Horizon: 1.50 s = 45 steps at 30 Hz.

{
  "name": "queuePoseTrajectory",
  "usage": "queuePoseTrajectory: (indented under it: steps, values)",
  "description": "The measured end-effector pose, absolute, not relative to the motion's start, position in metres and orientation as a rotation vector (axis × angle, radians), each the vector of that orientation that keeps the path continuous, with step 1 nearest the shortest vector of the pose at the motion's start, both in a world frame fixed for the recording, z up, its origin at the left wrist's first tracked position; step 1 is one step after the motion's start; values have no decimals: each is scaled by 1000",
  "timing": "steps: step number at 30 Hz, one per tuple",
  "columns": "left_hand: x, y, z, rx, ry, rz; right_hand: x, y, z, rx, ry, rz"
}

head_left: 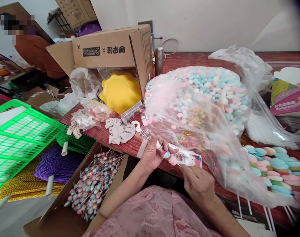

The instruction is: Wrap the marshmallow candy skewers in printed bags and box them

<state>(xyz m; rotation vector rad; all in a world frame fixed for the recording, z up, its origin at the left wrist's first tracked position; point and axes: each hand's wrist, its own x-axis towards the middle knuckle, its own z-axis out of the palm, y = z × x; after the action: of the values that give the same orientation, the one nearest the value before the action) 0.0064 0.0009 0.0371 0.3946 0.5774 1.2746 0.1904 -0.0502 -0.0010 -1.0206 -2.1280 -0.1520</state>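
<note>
My left hand point(152, 154) is closed around a short marshmallow skewer point(166, 154) with pink, white and blue pieces. At its lower end my right hand point(199, 184) is closed in a pinch, seemingly on the stick, which the fingers mostly hide. Just behind both hands is a printed plastic wrapper point(189, 158); whether it is held or lying on the table I cannot tell. More printed clear wrappers point(145, 134) lie by my left fingertips. A clear bag of pastel marshmallows point(214, 85) fills the table beyond.
Finished skewers point(276, 168) lie at right under plastic. A carton of small wrapped candies point(95, 181) stands below left, near a green basket point(28, 138). Behind are a large cardboard box point(105, 49), a yellow lid point(120, 92), a grey cloth point(120, 130) and a flask point(159, 61). Another person sits far left.
</note>
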Motion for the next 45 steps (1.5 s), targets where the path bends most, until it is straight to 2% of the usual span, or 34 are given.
queuePoseTrajectory:
  steps: [4,7,9,11,15,18,26,32,38,41,45]
  values:
    - [7,5,43,250,582,1348,190,-42,-1,-1011,-2267,-286]
    - [6,5,43,283,534,1376,186,-41,-3,-1048,-2305,-118]
    - [5,3,42,354,514,1367,184,-41,-2,-1112,-2287,211]
    - [4,1,40,412,502,1359,183,-41,1,-1175,-2200,694]
    - [8,-4,37,464,475,1330,181,-39,11,-1209,-1733,1605]
    - [18,-8,33,476,472,1272,173,-39,16,-1162,-1447,1847]
    - [28,-15,28,469,551,1265,152,-34,12,-1195,-1467,1313]
    - [9,-2,40,410,582,1352,168,-39,0,-1150,-1691,1006]
    - [15,-2,40,307,634,1457,178,-51,-1,-1048,-1916,509]
    - [27,-9,38,277,633,1419,173,-55,-1,-1047,-1929,518]
    - [42,-19,37,340,649,1362,162,-54,0,-1083,-1824,776]
